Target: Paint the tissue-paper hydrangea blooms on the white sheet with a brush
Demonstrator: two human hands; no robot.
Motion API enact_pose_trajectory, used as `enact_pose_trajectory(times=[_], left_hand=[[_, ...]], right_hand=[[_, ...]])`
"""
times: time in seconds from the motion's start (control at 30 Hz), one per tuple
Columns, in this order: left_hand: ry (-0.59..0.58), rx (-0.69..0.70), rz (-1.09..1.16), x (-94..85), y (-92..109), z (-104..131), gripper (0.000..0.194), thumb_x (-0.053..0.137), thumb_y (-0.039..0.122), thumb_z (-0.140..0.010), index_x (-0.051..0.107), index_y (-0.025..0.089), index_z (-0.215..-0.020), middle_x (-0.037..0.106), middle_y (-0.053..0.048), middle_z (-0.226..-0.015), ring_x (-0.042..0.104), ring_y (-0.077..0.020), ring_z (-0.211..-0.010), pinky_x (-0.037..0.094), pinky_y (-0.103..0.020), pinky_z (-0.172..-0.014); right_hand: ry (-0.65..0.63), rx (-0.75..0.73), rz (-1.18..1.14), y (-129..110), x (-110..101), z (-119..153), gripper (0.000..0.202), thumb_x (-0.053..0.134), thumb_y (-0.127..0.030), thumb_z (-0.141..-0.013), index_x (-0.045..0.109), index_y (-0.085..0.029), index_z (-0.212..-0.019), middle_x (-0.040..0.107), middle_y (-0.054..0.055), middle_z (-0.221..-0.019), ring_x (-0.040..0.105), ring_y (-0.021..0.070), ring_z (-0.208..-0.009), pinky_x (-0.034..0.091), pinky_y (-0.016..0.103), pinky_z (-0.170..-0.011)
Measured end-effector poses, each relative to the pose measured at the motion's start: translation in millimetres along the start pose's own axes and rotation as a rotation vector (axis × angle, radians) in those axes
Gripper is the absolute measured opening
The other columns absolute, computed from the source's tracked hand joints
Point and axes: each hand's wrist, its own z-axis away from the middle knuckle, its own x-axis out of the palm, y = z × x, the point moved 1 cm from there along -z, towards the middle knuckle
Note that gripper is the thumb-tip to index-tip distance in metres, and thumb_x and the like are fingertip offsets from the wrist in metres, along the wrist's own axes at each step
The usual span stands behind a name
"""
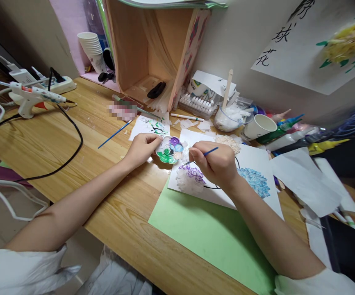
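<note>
My right hand (216, 162) grips a thin blue paintbrush (210, 151), its tip down at a textured flower head (191, 178) that is partly purple and partly white. That flower is on a white sheet (217, 198), which also carries a blue flower (254, 181), a beige one (227, 144) and a black curved line partly hidden by my hand. My left hand (145, 149) pinches the edge of a flower-shaped paint palette (169, 150) with purple, green and blue paint in its wells. The palette is just left of the purple flower.
Under the sheet lies a green board (208, 233). A paint-smeared paper (151, 126) and another blue brush (114, 134) lie beyond my left hand. A glue gun (31, 96) with cables is at left. A paper cup (260, 126), a plastic bowl (231, 119) and paint bottles (297, 131) stand at right.
</note>
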Motion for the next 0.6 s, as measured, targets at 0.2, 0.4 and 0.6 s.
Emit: enact_pose_trajectory(times=[0.2,0.4,0.6], left_hand=[[0.004,-0.002,-0.008,-0.1,-2.6,-1.0,0.032,0.053,0.039,-0.08,0.054,0.016,-0.057,0.046,0.004,-0.049,0.048,-0.0115,-0.052,0.036,-0.023,-0.052],[0.012,-0.011,-0.002,0.2,-3.8,-1.3,0.032,0.054,0.039,-0.079,0.054,0.016,-0.056,0.047,0.004,-0.049,0.049,-0.0117,-0.051,0.036,-0.022,-0.051],[0.015,-0.019,0.008,0.6,-3.9,-0.9,0.031,0.054,0.039,-0.079,0.057,0.016,-0.058,0.049,0.003,-0.05,0.049,-0.012,-0.052,0.037,-0.023,-0.051]], right_hand=[[-0.008,0.031,-0.003,0.6,1.2,0.9,0.048,0.033,-0.032,-0.098,0.051,-0.017,-0.056,0.054,0.001,-0.047,0.049,0.0085,-0.044,0.032,0.024,-0.047],[0.033,0.071,-0.1,-1.8,-2.7,-2.0,0.048,0.03,-0.031,-0.099,0.049,-0.018,-0.057,0.044,-0.003,-0.043,0.04,0.0064,-0.04,0.029,0.023,-0.046],[0.005,0.105,-0.104,-0.7,-2.1,-3.2,0.048,0.033,-0.033,-0.098,0.05,-0.018,-0.056,0.044,-0.003,-0.043,0.039,0.0066,-0.039,0.029,0.023,-0.045]])
